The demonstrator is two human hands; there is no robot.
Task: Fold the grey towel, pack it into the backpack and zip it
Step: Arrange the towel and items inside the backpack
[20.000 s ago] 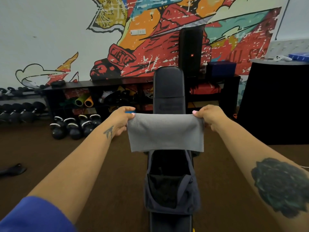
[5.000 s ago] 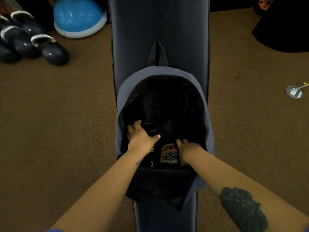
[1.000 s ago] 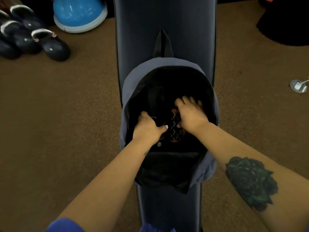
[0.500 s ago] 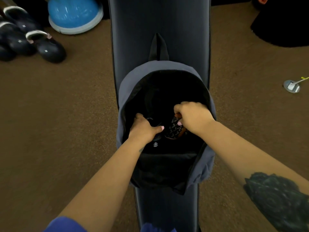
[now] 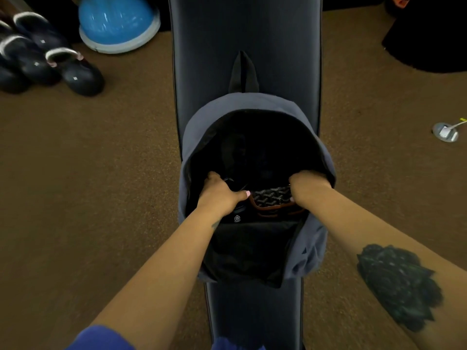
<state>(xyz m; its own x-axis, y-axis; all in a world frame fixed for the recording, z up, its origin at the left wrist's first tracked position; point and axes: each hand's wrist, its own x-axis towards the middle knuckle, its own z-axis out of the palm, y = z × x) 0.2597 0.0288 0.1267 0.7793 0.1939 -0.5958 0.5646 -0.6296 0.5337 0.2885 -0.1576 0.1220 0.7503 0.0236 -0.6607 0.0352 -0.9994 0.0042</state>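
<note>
The grey-blue backpack (image 5: 242, 103) lies unzipped on a black padded bench (image 5: 245, 31), its dark inside facing me. Both of my hands are inside the opening. My left hand (image 5: 219, 194) is closed around something dark near the left wall; I cannot make out what it is. My right hand (image 5: 308, 186) grips the right end of a black patterned pouch with brown trim (image 5: 271, 198), which lies crosswise in the bag. The grey towel is not visible in the dark interior.
Brown carpet surrounds the bench. A blue balance dome (image 5: 116, 21) and several dark kettlebells (image 5: 75, 72) sit at the far left. A metal floor socket (image 5: 446, 132) is on the right, and a black object (image 5: 429, 39) fills the far right corner.
My right hand has turned the patterned pouch from upright to crosswise and shifted to the bag's right wall. My left hand has stayed in place.
</note>
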